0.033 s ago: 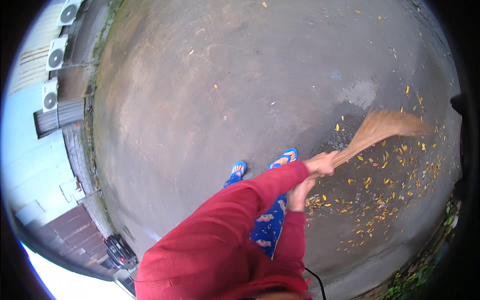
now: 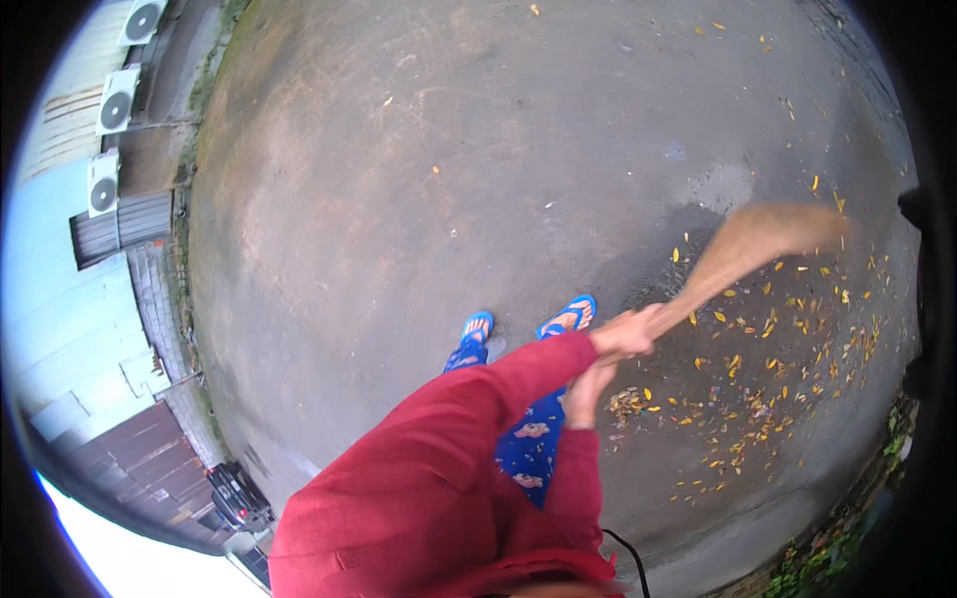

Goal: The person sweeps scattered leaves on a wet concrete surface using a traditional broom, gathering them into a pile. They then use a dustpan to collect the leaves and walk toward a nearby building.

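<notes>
Grey concrete ground (image 2: pixel 478 149) fills most of the view, worn and stained, with a damp dark patch toward its right side. Small yellow leaves (image 2: pixel 758 369) lie scattered across the right part of the ground, thickest near its lower right edge where green weeds (image 2: pixel 837 548) begin. A straw broom (image 2: pixel 743 249) (blurred at its bristle end) slants up and to the right over those leaves. Left hand (image 2: pixel 626 334) is closed around the broom's handle at its lower end; right hand (image 2: pixel 586 389) sits just below it, curled, seemingly on the same handle, though the grip itself is partly hidden. Both arms wear red sleeves (image 2: pixel 478 439). Blue sandals (image 2: pixel 568 317) stand on the concrete just left of the hands. Along the ground's left edge runs a pale blue wall (image 2: pixel 50 299) with three outdoor fan units (image 2: pixel 115 100).
</notes>
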Demonstrator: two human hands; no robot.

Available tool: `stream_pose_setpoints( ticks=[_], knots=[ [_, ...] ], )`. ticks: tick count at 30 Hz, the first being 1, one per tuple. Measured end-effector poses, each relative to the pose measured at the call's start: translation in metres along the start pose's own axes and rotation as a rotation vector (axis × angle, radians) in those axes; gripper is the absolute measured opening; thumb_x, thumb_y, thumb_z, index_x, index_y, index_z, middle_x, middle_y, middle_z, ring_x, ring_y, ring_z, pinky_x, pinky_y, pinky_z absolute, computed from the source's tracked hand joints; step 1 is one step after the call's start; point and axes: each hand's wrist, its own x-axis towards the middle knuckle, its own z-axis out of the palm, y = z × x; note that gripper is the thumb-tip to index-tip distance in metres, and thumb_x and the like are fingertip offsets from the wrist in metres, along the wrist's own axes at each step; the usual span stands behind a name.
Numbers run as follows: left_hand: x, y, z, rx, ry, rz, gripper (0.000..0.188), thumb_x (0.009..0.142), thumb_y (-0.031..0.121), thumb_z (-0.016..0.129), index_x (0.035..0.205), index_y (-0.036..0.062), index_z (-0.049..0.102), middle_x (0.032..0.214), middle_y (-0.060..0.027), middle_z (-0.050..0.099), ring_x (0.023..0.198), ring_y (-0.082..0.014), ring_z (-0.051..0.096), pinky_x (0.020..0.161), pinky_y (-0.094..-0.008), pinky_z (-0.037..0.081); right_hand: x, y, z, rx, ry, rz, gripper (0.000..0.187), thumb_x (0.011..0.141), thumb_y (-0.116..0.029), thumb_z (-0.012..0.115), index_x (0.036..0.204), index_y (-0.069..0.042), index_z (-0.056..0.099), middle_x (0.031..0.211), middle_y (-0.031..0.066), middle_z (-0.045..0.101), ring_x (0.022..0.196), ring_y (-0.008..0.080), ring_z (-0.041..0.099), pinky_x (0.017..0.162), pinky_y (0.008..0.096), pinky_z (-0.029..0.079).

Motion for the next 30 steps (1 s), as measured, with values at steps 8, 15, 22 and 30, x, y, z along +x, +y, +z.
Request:
stream_pose_setpoints(
  ticks=[8,15,22,30],
  knots=[
    [-0.18,-0.184,-0.104,-0.536,0.947,-0.494,0.056,0.066,0.011,0.068,0.109,-0.0013,0.035,0.079,-0.0158,0.061,0.055,-0.0247,0.061,0.051,-0.0361,0.052,-0.077,0.078,0.109,-0.418,-0.516,0.967,0.019,0.076,-0.01,0.057,0.093,-0.004,0.051,0.055,0.0037,0.05,0.04,0.016,0.05,0.037,0.0281,0.043],
    [-0.188,-0.257,-0.247,-0.507,0.818,-0.706,0.016,0.065,0.016,0.062,0.068,0.0007,0.065,0.07,-0.0094,0.064,0.065,-0.0194,0.061,0.057,-0.034,0.048,0.001,0.082,0.244,-0.321,-0.824,1.09,0.013,0.078,-0.012,0.064,0.081,-0.005,0.053,0.057,0.0023,0.051,0.045,0.0134,0.05,0.043,0.0269,0.043],
    [-0.055,-0.139,-0.226,-0.292,0.643,-0.375,0.063,0.065,0.014,0.066,0.116,-0.009,0.038,0.085,-0.0199,0.063,0.067,-0.0278,0.066,0.055,-0.036,0.053,0.029,0.047,0.204,-0.314,-0.185,0.68,0.013,0.08,-0.011,0.059,0.089,-0.005,0.053,0.068,0.0023,0.053,0.051,0.0107,0.05,0.045,0.0237,0.042],
    [-0.107,-0.064,-0.384,-0.711,0.353,-0.008,0.061,0.068,0.007,0.064,0.123,0.0012,0.038,0.065,-0.0065,0.054,0.047,-0.0155,0.053,0.043,-0.0288,0.045,0.054,0.041,0.365,-0.614,-0.245,0.157,0.052,0.075,-0.009,0.064,0.12,0.005,0.042,0.116,0.0143,0.052,0.105,0.0211,0.053,0.091,0.0329,0.042]
  ],
)
